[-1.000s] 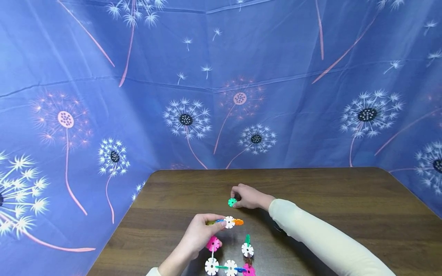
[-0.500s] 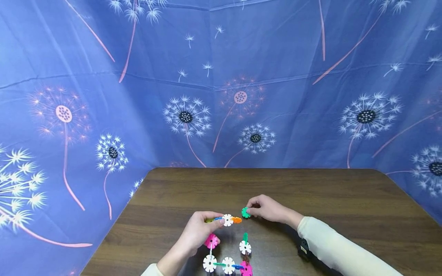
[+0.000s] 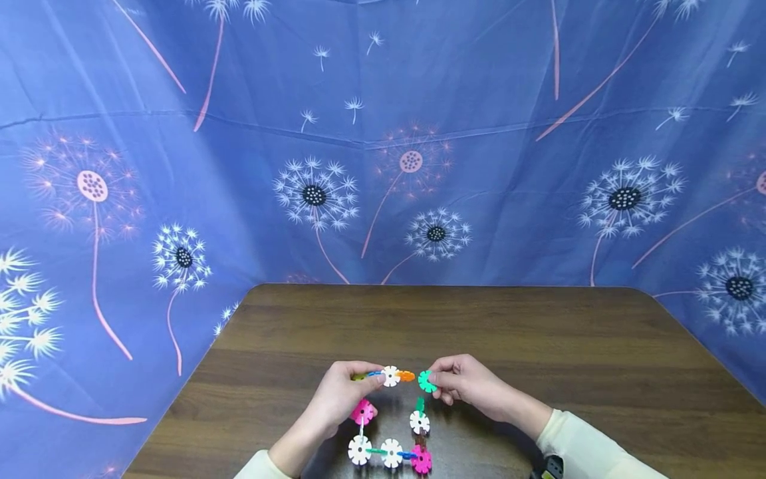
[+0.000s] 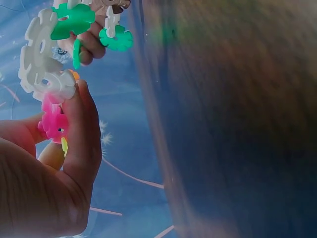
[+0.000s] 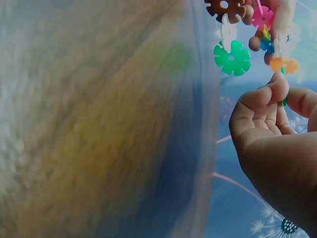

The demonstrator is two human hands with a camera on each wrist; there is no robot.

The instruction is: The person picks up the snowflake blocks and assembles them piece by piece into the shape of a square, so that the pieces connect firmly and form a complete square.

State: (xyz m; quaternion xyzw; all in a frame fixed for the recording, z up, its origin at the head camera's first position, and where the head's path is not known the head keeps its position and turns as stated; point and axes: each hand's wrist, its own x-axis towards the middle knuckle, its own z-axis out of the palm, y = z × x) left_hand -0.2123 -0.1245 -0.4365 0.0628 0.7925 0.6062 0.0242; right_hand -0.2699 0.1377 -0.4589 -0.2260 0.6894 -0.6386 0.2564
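Note:
My left hand [image 3: 342, 399] grips a chain of notched plastic snowflake discs near its upper left corner. The chain bends in an unclosed square: a white disc [image 3: 391, 376] and an orange disc [image 3: 406, 376] at the top, a pink disc [image 3: 362, 412] at the left, white discs and another pink disc [image 3: 421, 459] along the bottom, then brown, white and a green end disc [image 3: 420, 404] up the right side. Between thumb and forefinger my right hand [image 3: 473, 386] pinches a loose green disc [image 3: 426, 381], just right of the orange one. In the right wrist view its edge points toward the orange disc [image 5: 284, 66].
Beneath the hands lies a brown wood-grain table [image 3: 479, 319]. A blue cloth [image 3: 383, 219] with printed dandelions hangs behind it and along the sides. On the right forearm a dark wrist device [image 3: 552, 467] shows by the sleeve.
My right hand has brought the green disc from the far side of the table rightward and toward me, beside the orange disc. My left hand keeps its grip, nearly still.

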